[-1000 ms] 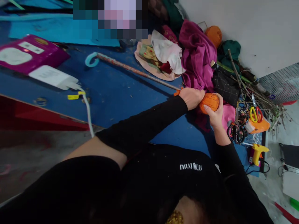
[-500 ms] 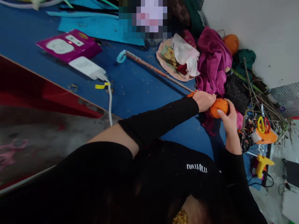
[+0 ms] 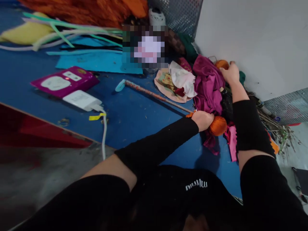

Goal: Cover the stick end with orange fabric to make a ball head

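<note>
My left hand (image 3: 204, 120) is closed around the near end of a thin reddish-brown stick (image 3: 154, 96) with a pale blue hook at its far end. An orange ball (image 3: 218, 126) with dark grooves, like a small pumpkin, sits right against the fingers of this hand. Further back by the wall, my right hand (image 3: 232, 75) has its fingers curled on a second orange ball (image 3: 221, 64), partly covered by the hand. Between the hands lies a crumpled magenta cloth (image 3: 209, 85).
On the blue table (image 3: 139, 125) are a purple socket box (image 3: 64, 80), a white charger (image 3: 80, 99) with cable, blue sheets (image 3: 96, 61), a patterned fabric piece (image 3: 168, 85) and a pink cloth strip (image 3: 231, 141). Dry twigs (image 3: 276, 118) lie at the right.
My right hand has left the near orange ball and reached back to the other orange ball by the wall. My left hand keeps its hold. The camera view has tilted upward.
</note>
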`<state>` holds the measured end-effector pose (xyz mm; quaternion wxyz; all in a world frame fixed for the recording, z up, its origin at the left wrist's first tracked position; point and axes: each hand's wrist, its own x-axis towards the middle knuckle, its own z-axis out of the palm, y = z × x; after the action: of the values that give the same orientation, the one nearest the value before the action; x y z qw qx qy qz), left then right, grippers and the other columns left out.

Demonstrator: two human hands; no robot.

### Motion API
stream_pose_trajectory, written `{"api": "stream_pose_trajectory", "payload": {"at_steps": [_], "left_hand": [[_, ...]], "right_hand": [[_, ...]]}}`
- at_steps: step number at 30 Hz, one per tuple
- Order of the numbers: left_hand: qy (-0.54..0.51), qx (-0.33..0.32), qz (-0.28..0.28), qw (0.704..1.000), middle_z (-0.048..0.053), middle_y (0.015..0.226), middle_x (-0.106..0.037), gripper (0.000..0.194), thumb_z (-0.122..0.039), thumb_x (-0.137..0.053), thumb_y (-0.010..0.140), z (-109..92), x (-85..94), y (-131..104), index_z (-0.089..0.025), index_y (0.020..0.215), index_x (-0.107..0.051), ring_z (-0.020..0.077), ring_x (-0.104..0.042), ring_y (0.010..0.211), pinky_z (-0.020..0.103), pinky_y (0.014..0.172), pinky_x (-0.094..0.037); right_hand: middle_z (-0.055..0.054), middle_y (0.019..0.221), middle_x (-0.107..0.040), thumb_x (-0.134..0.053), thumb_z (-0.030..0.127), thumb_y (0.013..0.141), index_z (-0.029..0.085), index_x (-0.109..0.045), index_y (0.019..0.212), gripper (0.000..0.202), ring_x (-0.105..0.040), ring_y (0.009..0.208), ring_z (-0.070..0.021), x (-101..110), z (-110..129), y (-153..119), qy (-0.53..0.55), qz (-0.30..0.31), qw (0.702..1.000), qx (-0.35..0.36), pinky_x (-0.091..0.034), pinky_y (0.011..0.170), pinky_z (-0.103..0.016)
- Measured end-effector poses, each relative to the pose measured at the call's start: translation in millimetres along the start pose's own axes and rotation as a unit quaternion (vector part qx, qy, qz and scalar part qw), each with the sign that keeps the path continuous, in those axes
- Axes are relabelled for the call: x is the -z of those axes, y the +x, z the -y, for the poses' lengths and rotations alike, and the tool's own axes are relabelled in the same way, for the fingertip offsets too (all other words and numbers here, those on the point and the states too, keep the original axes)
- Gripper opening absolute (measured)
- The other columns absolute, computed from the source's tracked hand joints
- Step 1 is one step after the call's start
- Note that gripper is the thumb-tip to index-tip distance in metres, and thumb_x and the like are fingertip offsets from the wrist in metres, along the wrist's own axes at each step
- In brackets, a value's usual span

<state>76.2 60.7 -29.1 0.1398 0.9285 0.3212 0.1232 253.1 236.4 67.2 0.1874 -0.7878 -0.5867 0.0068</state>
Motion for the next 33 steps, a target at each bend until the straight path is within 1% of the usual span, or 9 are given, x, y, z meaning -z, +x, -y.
{"api": "stream_pose_trajectory", "payload": {"at_steps": [4,7,10,13,17,22,27,30,33], "left_hand": [[-0.005,-0.004,0.023,1.0,0.017,0.087,-0.078,0.029,-0.01,-0.051,0.092,2.5,1.4,-1.6,-0.009,0.112,-0.072,0.0336,-0.079,0.086,0.036,0.06,-0.051],[-0.008,-0.002,0.025,1.0,0.018,0.086,-0.078,0.028,-0.01,-0.05,0.092,2.6,-0.1,-2.3,-0.009,0.11,-0.071,0.0333,-0.08,0.084,0.035,0.06,-0.052],[-0.011,-0.001,0.024,1.0,0.018,0.087,-0.078,0.027,-0.007,-0.048,0.093,0.5,-0.5,-2.6,-0.009,0.107,-0.071,0.0346,-0.08,0.086,0.037,0.064,-0.055],[-0.017,0.002,0.025,1.0,0.018,0.087,-0.078,0.027,-0.007,-0.047,0.094,-1.0,0.0,-2.8,-0.009,0.105,-0.071,0.0357,-0.08,0.087,0.039,0.066,-0.058],[-0.019,0.001,0.023,1.0,0.019,0.088,-0.078,0.026,-0.007,-0.048,0.094,-0.6,-1.2,-3.0,-0.008,0.105,-0.071,0.036,-0.08,0.087,0.04,0.068,-0.059],[-0.01,-0.002,0.022,1.0,0.019,0.087,-0.078,0.026,-0.006,-0.05,0.093,-0.4,-2.0,-3.4,-0.007,0.106,-0.072,0.0345,-0.08,0.086,0.038,0.067,-0.06],[-0.008,-0.005,0.031,0.999,0.02,0.089,-0.078,0.03,-0.009,-0.048,0.097,0.6,0.3,-3.3,-0.007,0.113,-0.073,0.0351,-0.08,0.086,0.04,0.065,-0.06],[-0.011,-0.007,0.037,0.999,0.018,0.087,-0.078,0.03,-0.008,-0.05,0.095,0.7,-0.1,-2.7,-0.007,0.114,-0.073,0.035,-0.08,0.085,0.04,0.066,-0.06],[-0.01,-0.004,0.035,0.999,0.018,0.087,-0.077,0.031,-0.007,-0.05,0.094,0.0,-0.8,-2.0,-0.005,0.116,-0.072,0.0358,-0.08,0.086,0.041,0.065,-0.06]], "right_hand": [[-0.028,0.151,-0.051,-0.086,0.041,0.078,0.01,-0.039,0.156,0.096,-0.058,0.138,-0.0356,-14.5,14.6,20.3,-0.011,0.05,0.998,-0.034,-0.044,0.118,-0.05],[-0.026,0.151,-0.049,-0.088,0.035,0.074,0.013,-0.048,0.151,0.089,-0.061,0.134,-0.0341,-23.0,14.4,22.0,-0.026,0.04,0.999,-0.018,-0.045,0.117,-0.047],[-0.022,0.146,-0.05,-0.087,0.034,0.072,0.013,-0.051,0.146,0.085,-0.059,0.133,-0.0365,-23.9,7.0,17.8,-0.052,-0.017,0.998,0.031,-0.044,0.117,-0.053],[-0.02,0.144,-0.049,-0.086,0.044,0.072,0.018,-0.045,0.146,0.088,-0.058,0.132,-0.0395,-14.2,-6.2,7.0,-0.051,-0.075,0.99,0.107,-0.045,0.115,-0.062],[-0.019,0.145,-0.047,-0.08,0.058,0.076,0.023,-0.04,0.147,0.088,-0.052,0.138,-0.0412,13.9,-20.3,-24.6,-0.025,-0.093,0.979,0.181,-0.045,0.115,-0.065],[-0.016,0.136,-0.054,-0.082,0.057,0.073,0.024,-0.047,0.146,0.087,-0.055,0.136,-0.0367,49.0,-21.5,-92.2,0.004,0.006,0.964,0.267,-0.047,0.118,-0.057],[-0.021,0.139,-0.053,-0.084,0.054,0.074,0.012,-0.048,0.153,0.097,-0.058,0.135,-0.0388,58.6,-16.9,-136.5,-0.006,0.12,0.949,0.29,-0.049,0.116,-0.053],[-0.02,0.141,-0.054,-0.081,0.062,0.075,0.015,-0.047,0.157,0.1,-0.061,0.133,-0.0404,57.4,-10.5,-126.5,-0.014,0.137,0.958,0.253,-0.049,0.115,-0.056],[-0.014,0.134,-0.062,-0.07,0.056,0.089,0.02,-0.063,0.141,0.063,-0.065,0.126,-0.0324,50.2,7.2,-89.0,0.012,0.089,0.967,0.239,-0.049,0.117,-0.052]]}}
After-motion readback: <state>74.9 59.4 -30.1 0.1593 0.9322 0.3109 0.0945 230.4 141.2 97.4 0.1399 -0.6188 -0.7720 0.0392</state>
